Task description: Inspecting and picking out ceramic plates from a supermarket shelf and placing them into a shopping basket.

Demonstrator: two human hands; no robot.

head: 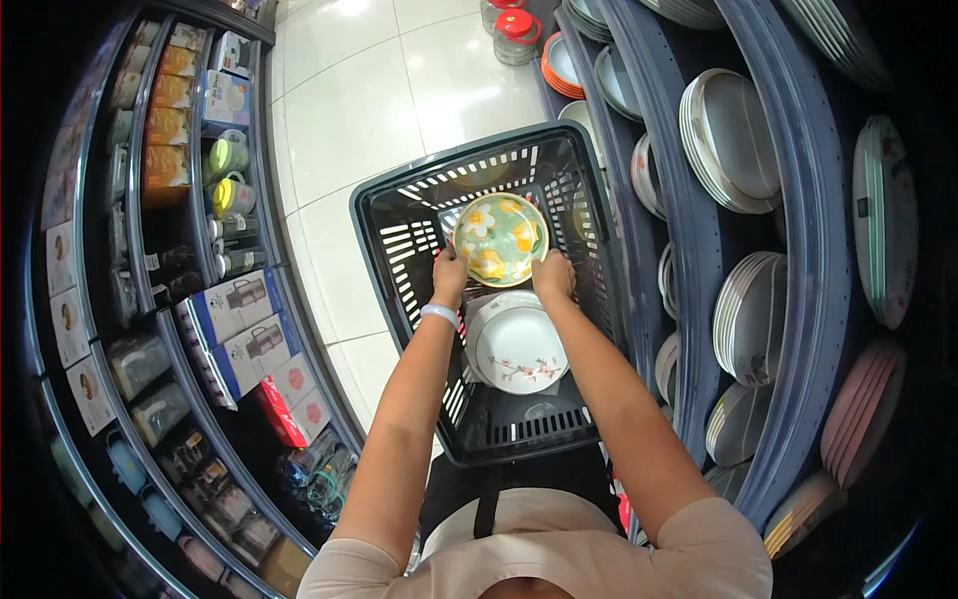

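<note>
Between my two hands is a round green plate (500,241) with white and yellow flowers, inside a black plastic shopping basket (524,445). My left hand (450,275) grips its lower left rim, and a pale bangle (440,314) circles that wrist. The lower right rim sits in my right hand (554,275). Nearer to me in the basket lies a white plate (522,352) with a pink blossom branch, on top of other white dishware. Whether anything lies under the green plate is hidden.
Shelves on the right hold stacked plates (730,142) and orange-rimmed dishes (563,66). Red-lidded clear jars (516,37) stand on the floor ahead. The left shelves carry boxed goods (247,329), a yellow-lidded jug (233,196) and orange boxes (166,168). Pale floor tiles (344,150) run between.
</note>
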